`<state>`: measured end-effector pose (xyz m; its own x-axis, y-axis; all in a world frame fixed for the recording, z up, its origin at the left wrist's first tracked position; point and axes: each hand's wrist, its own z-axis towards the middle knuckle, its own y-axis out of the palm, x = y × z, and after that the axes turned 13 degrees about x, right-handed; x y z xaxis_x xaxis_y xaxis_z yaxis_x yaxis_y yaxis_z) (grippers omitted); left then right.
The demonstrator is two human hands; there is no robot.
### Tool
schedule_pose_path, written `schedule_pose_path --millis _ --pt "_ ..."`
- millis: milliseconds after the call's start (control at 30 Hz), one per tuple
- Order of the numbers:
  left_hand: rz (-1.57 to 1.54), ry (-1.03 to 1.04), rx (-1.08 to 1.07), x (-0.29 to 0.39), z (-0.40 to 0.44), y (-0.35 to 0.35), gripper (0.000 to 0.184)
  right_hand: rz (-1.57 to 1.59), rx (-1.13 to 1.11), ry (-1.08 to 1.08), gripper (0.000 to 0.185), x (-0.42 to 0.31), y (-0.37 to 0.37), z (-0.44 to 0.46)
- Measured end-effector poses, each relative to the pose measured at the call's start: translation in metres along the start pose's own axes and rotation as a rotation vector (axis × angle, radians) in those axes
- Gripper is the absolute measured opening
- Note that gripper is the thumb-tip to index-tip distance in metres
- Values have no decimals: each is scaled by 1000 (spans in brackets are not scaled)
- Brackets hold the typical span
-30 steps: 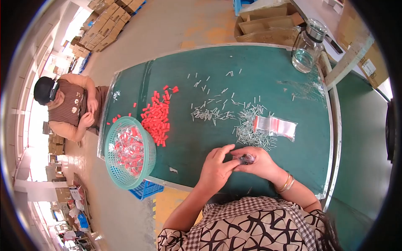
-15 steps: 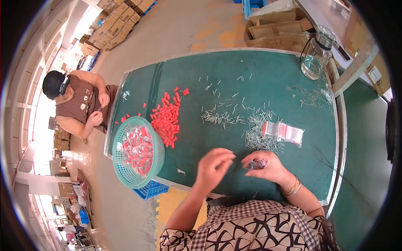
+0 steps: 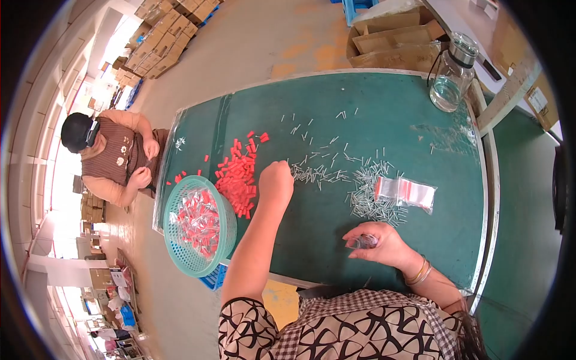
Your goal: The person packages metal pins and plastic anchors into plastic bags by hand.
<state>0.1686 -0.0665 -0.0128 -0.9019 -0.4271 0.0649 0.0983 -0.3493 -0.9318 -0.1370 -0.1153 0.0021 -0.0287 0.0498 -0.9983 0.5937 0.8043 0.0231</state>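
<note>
My left hand is at the left end of the loose screws, just right of the red plugs. Its fingers are bent together, and what they hold, if anything, is hidden. Near the front edge of the green table, my right hand is closed around a small clear plastic bag. Above that hand lies a denser pile of screws, with flat clear bags with red strips on its right side. A green basket holds filled bags with red pieces inside.
A glass bottle stands at the table's back right corner. Behind the table is an open cardboard box. Beyond the left edge a person in a black cap holds both hands together. A blue crate is below the basket.
My left hand has moved away from my right hand, up and left to the screws beside the red plugs. The right hand still holds the bag in nearly the same place.
</note>
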Motion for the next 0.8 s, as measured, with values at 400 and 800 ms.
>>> schedule_pose_path --millis 400,800 --pt "-812 -613 -64 25 -22 -40 5 89 152 -92 41 14 3 2" --pt "-1169 -174 14 115 -92 -84 14 71 203 -12 39 2 4 -1"
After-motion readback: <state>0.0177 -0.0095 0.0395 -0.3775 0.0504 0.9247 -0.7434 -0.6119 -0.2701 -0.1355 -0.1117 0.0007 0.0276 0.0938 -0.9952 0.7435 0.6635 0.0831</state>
